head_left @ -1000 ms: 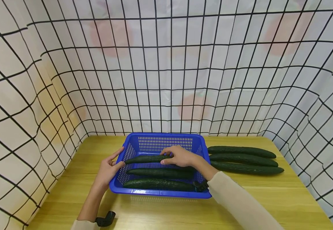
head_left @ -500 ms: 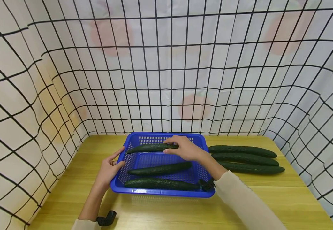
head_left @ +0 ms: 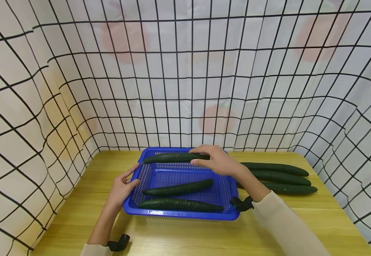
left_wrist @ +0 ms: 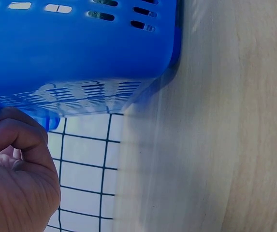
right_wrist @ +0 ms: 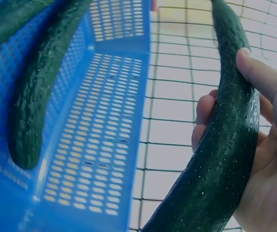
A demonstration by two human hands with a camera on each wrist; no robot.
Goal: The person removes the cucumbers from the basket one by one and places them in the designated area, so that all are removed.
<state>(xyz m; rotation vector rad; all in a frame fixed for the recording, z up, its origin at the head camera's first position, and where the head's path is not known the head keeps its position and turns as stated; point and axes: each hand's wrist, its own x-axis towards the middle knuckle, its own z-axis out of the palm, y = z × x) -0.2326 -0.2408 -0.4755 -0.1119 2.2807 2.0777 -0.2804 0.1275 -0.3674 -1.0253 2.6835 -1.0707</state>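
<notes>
Shifted back since the earlier frame: one cucumber (head_left: 167, 158), gripped by the right hand (head_left: 220, 160) near the far rim of the basket (head_left: 185, 215); left hand (head_left: 121, 187) pinches its left rim.

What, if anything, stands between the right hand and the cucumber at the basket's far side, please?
Nothing visible does: the right hand grips the cucumber directly. In the right wrist view, the blue basket lies to one side, clear of that grip.

Screened-off indoor workspace, wood-grain table (head_left: 284, 220), black netting (head_left: 191, 98) on three sides, pale sheeting (head_left: 199, 64) behind
</notes>
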